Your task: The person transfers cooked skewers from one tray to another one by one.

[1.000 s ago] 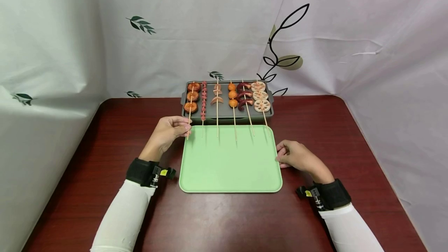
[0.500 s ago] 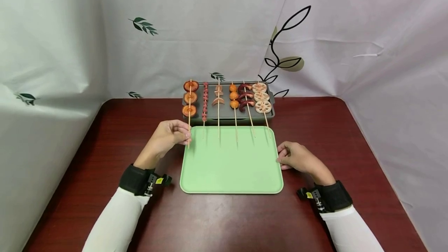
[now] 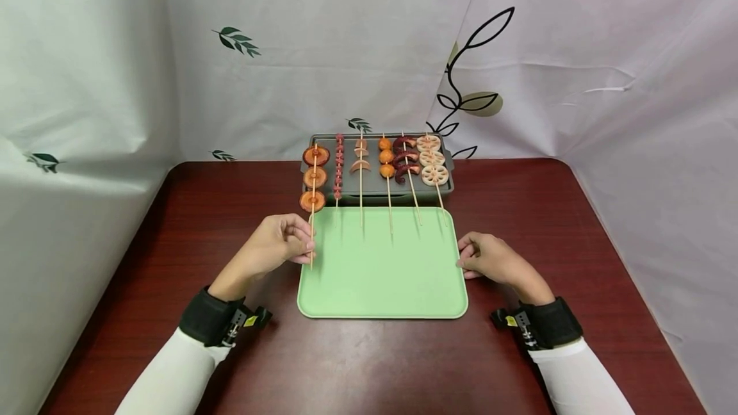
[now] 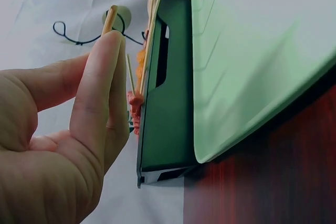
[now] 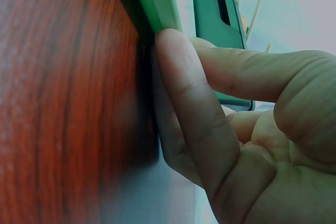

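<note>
— Where is the orange-disc skewer (image 3: pixel 313 184)?

— At the far left of the row. The left hand (image 3: pixel 275 245) pinches its bare stick low down, so the discs hang off the grey grill tray (image 3: pixel 444 184) toward the green tray (image 3: pixel 380 287).

— And the right hand (image 3: pixel 492 260)?

— Its curled fingers press the green tray's right edge, likely steadying it on the counter (image 3: pixel 173 235) (holding nothing). Five skewers (image 3: pixel 387 165) lie on the grill.

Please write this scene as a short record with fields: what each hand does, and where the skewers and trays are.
left hand: pinches the stick of the orange-slice skewer, lifted off the grill tray
right hand: fingers touch the right edge of the green tray
grill tray: dark, behind the green tray, holds five skewers
nearest right on grill: lotus root skewer
surface: dark red wooden table
</note>
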A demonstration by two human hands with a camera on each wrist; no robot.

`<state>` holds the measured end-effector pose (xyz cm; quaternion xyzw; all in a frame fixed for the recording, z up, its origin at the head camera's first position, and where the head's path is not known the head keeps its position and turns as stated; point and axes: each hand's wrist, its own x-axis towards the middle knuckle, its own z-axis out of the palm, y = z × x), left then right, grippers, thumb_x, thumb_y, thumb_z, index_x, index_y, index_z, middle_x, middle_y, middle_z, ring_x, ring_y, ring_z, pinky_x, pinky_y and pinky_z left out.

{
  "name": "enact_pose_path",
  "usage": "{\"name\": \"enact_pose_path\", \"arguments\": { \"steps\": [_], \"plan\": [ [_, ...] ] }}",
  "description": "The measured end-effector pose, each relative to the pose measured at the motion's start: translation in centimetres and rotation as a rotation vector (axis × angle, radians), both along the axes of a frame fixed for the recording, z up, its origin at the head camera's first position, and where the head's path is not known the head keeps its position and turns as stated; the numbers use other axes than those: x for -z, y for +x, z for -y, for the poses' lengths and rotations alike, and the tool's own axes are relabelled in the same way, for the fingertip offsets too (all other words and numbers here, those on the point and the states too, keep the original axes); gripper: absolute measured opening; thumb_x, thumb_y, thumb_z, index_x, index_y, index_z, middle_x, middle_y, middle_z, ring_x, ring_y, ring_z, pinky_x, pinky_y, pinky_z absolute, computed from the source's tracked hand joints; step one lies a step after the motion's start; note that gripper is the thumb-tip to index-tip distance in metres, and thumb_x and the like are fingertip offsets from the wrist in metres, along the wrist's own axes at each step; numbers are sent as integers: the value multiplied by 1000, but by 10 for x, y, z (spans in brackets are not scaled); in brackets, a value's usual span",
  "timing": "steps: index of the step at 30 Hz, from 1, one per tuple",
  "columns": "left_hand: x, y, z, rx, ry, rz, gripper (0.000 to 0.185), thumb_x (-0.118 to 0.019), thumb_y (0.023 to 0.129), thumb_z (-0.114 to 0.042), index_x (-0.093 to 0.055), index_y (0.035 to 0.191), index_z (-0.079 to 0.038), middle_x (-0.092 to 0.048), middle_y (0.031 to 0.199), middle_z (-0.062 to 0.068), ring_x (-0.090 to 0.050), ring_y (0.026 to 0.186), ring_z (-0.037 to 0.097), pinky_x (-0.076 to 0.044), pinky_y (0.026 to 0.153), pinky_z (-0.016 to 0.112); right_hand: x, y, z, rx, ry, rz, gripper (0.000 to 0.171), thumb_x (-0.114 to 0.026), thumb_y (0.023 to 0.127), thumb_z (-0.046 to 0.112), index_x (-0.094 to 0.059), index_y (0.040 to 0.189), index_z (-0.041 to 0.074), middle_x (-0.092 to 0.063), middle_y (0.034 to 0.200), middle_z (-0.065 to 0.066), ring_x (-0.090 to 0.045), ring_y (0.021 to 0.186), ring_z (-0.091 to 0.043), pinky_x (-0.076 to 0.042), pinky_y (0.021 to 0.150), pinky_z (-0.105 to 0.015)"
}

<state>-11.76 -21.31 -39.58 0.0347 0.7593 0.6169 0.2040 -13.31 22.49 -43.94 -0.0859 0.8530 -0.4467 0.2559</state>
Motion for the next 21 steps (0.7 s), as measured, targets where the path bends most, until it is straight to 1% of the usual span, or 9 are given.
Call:
{"name": "enact_pose_path", "arguments": {
  "steps": [3, 9, 13, 21],
  "plan": [
    [0, 7, 1, 17, -14, -6, 25, -64, 94, 8, -53, 114, 20, -67, 88, 17, -75, 76, 23, -67, 77, 45, 0, -1, 0, 2, 3, 0, 35, -68, 97, 3, -55, 125, -13, -64, 97, -17, -71, 77, -20, -66, 68, -32],
    [3, 20, 0, 50, -39, -13, 21, -64, 93, 8, -55, 110, 18, -67, 86, 19, -75, 75, 25, -67, 73, 42, 4, -2, -2, 14, -7, 15, 33, -67, 97, 2, -55, 124, -12, -62, 96, -16, -70, 78, -20, -66, 70, -31],
    [7, 30, -1, 49, -33, -13, 22, -65, 93, 9, -55, 109, 19, -67, 85, 18, -74, 73, 23, -67, 71, 39, 5, -3, -2, 20, -14, 14, 32, -66, 97, 2, -55, 124, -12, -62, 97, -17, -70, 78, -19, -66, 70, -31],
    [18, 59, -8, 31, -22, -6, 22, -68, 91, 10, -55, 107, 18, -66, 82, 15, -72, 71, 19, -67, 69, 36, 6, -3, -1, 17, -15, 13, 33, -67, 97, 2, -55, 124, -12, -62, 96, -17, -70, 77, -20, -66, 69, -31]
  ]
}}
